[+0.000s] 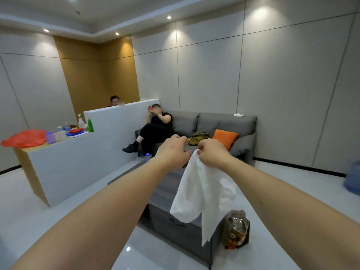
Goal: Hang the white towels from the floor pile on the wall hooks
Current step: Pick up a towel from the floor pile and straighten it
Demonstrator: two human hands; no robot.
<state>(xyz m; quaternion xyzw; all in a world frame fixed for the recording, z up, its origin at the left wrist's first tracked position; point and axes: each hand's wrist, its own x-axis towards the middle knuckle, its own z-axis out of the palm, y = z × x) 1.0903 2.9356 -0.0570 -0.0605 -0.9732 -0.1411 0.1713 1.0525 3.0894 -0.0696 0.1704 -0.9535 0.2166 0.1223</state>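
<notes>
A white towel [202, 191] hangs in the air in front of me, above a grey low table. My right hand [212, 152] pinches its top corner with curled fingers. My left hand [173, 151] is close beside it, fingers curled toward the same corner, and whether it touches the cloth cannot be told. The towel droops in loose folds down to table height. No wall hooks and no floor pile are in view.
A grey low table [165, 193] stands just ahead, with a patterned snack bag [235, 228] near its right end. Behind is a grey sofa [224, 125] with an orange cushion [225, 138], a seated person [155, 129], and a small white cloth [238, 114] on the backrest. A white counter [78, 156] stands left.
</notes>
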